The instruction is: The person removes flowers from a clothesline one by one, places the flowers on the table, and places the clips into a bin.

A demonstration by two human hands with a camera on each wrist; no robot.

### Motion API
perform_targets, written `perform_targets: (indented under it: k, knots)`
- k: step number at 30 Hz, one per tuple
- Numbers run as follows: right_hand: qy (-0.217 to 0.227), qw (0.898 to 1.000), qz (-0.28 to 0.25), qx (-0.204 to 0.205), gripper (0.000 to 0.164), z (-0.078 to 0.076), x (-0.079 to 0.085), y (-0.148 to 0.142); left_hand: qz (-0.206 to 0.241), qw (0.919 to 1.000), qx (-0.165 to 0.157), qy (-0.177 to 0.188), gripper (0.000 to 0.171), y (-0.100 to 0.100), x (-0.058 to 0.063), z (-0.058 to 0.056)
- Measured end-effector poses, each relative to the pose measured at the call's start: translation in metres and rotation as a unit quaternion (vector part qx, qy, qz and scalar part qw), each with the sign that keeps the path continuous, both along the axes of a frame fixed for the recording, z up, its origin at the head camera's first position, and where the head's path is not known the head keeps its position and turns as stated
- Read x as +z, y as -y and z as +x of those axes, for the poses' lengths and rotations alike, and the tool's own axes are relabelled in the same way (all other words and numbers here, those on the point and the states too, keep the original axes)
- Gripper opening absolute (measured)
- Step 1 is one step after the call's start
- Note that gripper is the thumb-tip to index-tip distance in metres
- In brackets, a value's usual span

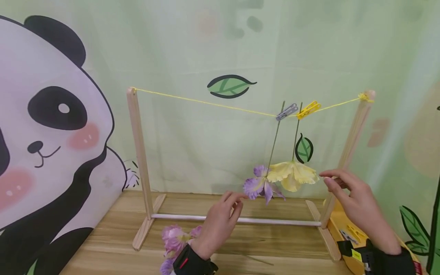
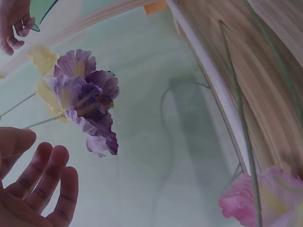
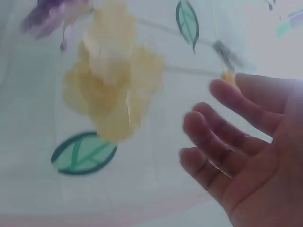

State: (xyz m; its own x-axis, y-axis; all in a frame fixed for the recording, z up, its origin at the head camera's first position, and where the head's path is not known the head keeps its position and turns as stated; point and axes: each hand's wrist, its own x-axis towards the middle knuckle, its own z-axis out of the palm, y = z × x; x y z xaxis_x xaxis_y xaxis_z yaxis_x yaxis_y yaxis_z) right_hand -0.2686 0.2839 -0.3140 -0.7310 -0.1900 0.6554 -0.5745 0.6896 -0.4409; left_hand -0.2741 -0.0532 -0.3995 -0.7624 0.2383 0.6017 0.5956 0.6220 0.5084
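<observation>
Two artificial flowers hang upside down by their stems from a yellow string. A grey-purple clothespin clips the stem of the purple flower, and a yellow clothespin clips that of the yellow flower. My left hand is just below and left of the purple flower, fingers loosely bent and holding nothing. On the other side, my right hand has its fingertips close to the yellow flower's right edge. In the right wrist view a gap separates that hand from the blurred yellow petals.
The string spans two wooden posts, joined low down by a white bar. Pink and purple flowers lie on the wooden table, partly behind my left hand. A yellow container with clothespins stands at the right, partly hidden by my right arm.
</observation>
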Motion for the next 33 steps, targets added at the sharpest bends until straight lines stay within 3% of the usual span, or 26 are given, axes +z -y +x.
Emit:
perform_targets:
  k: [5,10,16,21,27,33]
  knots:
    - [-0.066,0.996,-0.034,0.042,0.023,0.001,-0.001,0.017,0.033,0.9991,-0.018,0.018,0.028,-0.003,0.006,0.0]
    - [-0.1,0.994,-0.018,0.046,0.023,0.0,0.008,0.033,0.054,0.9977,-0.037,0.018,0.027,-0.006,0.016,-0.004]
    - [-0.155,0.986,0.006,0.062,0.018,-0.009,0.042,0.048,0.04,0.9977,-0.05,-0.021,0.027,-0.013,0.041,-0.014]
    - [-0.192,0.979,0.027,0.068,0.025,-0.017,0.075,0.056,0.036,0.9971,-0.053,-0.042,0.027,-0.018,0.063,-0.026]
    - [-0.205,0.975,0.058,0.06,0.024,-0.026,0.103,0.066,0.046,0.9949,-0.09,0.006,0.033,-0.023,0.085,-0.04]
    - [-0.203,0.973,0.095,0.053,0.03,-0.039,0.118,0.073,0.038,0.9875,-0.13,0.08,0.052,-0.029,0.096,-0.049]
